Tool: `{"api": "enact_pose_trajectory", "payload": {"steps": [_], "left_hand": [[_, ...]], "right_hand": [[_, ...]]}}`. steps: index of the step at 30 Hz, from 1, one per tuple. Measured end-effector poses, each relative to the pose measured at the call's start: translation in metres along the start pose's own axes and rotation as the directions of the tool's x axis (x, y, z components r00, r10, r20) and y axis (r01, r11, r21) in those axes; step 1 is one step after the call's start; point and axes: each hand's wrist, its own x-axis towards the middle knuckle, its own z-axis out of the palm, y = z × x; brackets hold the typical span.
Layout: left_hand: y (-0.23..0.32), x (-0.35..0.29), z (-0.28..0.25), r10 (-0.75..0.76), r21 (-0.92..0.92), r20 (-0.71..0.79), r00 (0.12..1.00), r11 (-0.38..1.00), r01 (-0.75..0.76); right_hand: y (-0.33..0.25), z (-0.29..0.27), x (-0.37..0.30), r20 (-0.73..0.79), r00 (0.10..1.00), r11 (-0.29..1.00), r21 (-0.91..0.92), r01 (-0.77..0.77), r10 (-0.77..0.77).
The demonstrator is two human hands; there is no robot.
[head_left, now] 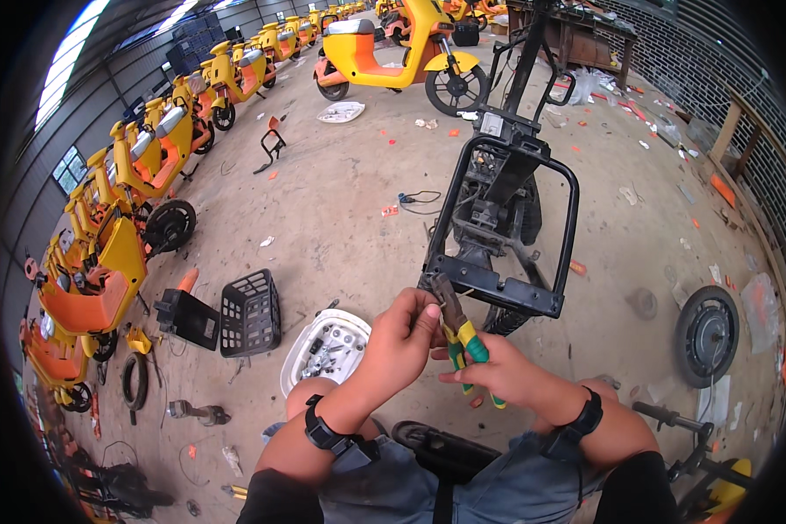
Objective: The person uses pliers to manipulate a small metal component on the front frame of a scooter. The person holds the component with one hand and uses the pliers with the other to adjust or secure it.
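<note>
My right hand (500, 365) grips a pair of pliers (457, 325) by its green and yellow handles. The metal jaws point up and away, close to the rear of a stripped black scooter frame (505, 293). My left hand (407, 332) is closed just left of the jaws, thumb against the fingers; whatever it pinches is too small or hidden to make out. Below and left of that hand, a white tray (290, 371) holds several small metal parts (330, 348). The frame's tubular black rack rises directly beyond both hands.
A black plastic basket (251, 313) and a black box (186, 318) lie at left, near a power tool (198, 412). Yellow scooters (118, 262) line the left side; another scooter (384, 54) stands ahead. A loose wheel (707, 336) lies at right. Scraps litter the concrete floor (341, 218).
</note>
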Motion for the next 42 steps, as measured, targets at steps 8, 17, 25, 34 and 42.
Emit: {"api": "enact_pose_trajectory", "payload": {"steps": [8, 17, 25, 34, 42], "left_hand": [[0.007, -0.001, 0.002, 0.042, 0.061, -0.019, 0.999, 0.997, -0.040], [-0.002, 0.000, 0.001, 0.128, 0.188, -0.032, 0.991, 0.975, -0.120], [-0.001, -0.002, 0.003, 0.165, 0.180, -0.004, 0.986, 0.970, -0.161], [0.004, -0.004, 0.005, 0.229, 0.214, 0.007, 0.973, 0.950, -0.225], [0.004, -0.007, 0.007, 0.209, 0.189, -0.014, 0.978, 0.961, -0.203]], "right_hand": [[-0.005, 0.000, 0.000, 0.034, 0.999, 0.999, 0.017, -0.038, 0.037], [0.008, -0.008, 0.004, 0.027, 1.000, 1.000, -0.028, -0.008, 0.008], [0.003, -0.005, 0.000, -0.079, 0.997, 0.985, -0.174, -0.017, 0.004], [0.017, -0.005, 0.005, -0.162, 0.958, 0.931, -0.320, 0.177, -0.238], [0.012, -0.005, 0.004, -0.138, 0.968, 0.907, -0.396, 0.141, -0.210]]}}
